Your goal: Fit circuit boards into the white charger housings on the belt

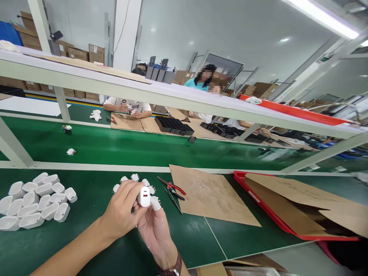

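Observation:
My left hand (123, 207) grips a small white charger housing (144, 196); the end with two ports, one with a red insert, faces me. My right hand (156, 230) is closed at the same charger from below and the right, a white cover on its thumb; its other fingers are partly hidden. Behind my hands lie several small white parts (134, 177) on the green bench. At the left stand several hollow white plastic shells (44, 203) in a group. Red-and-black pliers (174, 188) and metal tweezers (172, 199) rest right of my hands.
A brown cardboard sheet (212, 195) lies beside the pliers. Further right, a red tray (261, 207) holds cardboard. A white metal rail and shelf (172, 90) run across in front. Beyond is a green belt (129, 147) with small parts; people work with black trays (174, 125).

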Available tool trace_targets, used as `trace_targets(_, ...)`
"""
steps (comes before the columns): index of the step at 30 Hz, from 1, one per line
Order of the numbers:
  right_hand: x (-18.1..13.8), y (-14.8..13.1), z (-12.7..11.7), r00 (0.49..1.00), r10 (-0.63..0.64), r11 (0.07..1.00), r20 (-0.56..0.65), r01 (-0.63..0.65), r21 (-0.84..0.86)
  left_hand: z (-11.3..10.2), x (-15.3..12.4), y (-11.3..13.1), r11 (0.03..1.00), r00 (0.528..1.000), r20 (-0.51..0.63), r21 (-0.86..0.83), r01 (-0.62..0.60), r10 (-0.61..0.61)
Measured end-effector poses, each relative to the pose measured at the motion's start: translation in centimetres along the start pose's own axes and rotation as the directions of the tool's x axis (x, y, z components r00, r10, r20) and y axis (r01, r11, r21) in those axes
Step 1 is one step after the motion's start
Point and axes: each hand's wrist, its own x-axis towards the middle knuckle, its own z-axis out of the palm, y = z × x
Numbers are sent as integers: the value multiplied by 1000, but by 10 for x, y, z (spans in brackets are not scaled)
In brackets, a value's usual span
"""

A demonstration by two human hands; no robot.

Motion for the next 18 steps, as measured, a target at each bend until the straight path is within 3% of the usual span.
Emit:
trace_targets(11, 0, -1, 4, 998, -34, 987, 56, 43, -153, -7, 9, 3, 996, 997, -17, 47, -80, 81)
trace_targets(18, -9, -4, 6, 992, 45, 998, 117, -41, -38, -15, 12, 10, 986, 992, 49, 111, -124, 120)
